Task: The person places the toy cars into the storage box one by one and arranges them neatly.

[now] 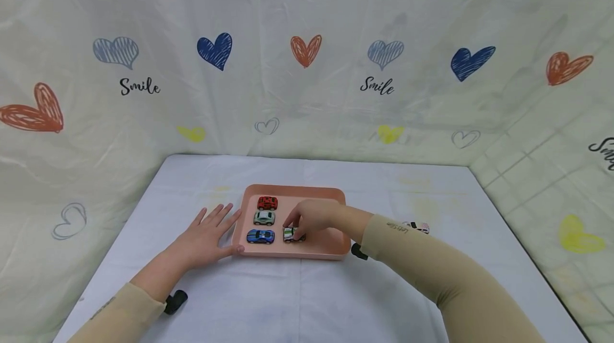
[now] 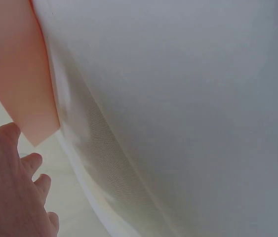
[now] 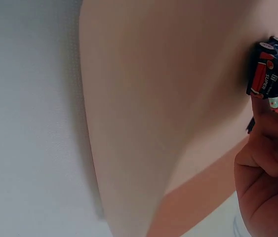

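Observation:
A pink rectangular tray (image 1: pixel 297 189) lies on the table with toy cars in it. Along its left side are a red toy car (image 1: pixel 267 203), a pale green one (image 1: pixel 264 218) and a blue one (image 1: pixel 260 236). My right hand (image 1: pixel 316 213) reaches in over the right rim. Thumb and fingers pinch a toy car (image 1: pixel 289 234), white and green from above, low at the tray floor; its side looks dark with red in the right wrist view (image 3: pixel 272 69). My left hand (image 1: pixel 203 242), fingers spread, touches the tray's left edge.
Another toy car (image 1: pixel 419 227), white with pinkish markings, sits right of the tray, partly hidden by the right sleeve. A white cloth (image 1: pixel 297 300) covers the table. Behind it hangs a pale curtain (image 1: pixel 307 7) printed with hearts.

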`<state>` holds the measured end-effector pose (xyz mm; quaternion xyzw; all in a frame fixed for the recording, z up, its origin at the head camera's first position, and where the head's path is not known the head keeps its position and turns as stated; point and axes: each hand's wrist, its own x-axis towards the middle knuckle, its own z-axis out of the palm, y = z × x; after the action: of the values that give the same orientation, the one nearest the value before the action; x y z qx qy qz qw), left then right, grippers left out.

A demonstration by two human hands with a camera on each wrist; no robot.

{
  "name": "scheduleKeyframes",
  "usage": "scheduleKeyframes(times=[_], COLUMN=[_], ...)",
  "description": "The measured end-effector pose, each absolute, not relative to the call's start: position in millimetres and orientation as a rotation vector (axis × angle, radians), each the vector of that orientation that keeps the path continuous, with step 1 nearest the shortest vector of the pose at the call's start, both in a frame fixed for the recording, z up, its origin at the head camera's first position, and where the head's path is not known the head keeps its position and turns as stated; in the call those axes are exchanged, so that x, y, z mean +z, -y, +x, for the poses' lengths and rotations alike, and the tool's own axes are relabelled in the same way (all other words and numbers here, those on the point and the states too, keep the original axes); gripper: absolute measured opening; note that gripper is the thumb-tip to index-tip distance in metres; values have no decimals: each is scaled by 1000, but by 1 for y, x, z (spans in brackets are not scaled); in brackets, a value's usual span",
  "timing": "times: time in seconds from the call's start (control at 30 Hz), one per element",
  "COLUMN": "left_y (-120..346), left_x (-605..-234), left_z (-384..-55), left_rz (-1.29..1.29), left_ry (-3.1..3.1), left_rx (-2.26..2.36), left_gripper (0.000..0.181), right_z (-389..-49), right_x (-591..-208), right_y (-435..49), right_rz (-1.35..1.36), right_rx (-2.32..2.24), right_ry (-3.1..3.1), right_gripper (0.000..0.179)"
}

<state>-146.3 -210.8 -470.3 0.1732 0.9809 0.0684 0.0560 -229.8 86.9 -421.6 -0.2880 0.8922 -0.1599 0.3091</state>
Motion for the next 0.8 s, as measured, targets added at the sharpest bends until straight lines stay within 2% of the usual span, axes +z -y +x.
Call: scheduleKeyframes(times=[0.6,0.8], left_y=[205,208], left_x=[-455,-462], left_z=[-141,-143], left_rz=[518,514], left_ry=[-2960,-2960], left_rx=[263,243], left_gripper=[97,99], right_z=[-231,-230], right_x=[-423,-424], right_y=[-89,-89], right_rz=[-792,-793], right_rx=[-419,-416], right_ry=[-2336,-2336], right_gripper=[32,33])
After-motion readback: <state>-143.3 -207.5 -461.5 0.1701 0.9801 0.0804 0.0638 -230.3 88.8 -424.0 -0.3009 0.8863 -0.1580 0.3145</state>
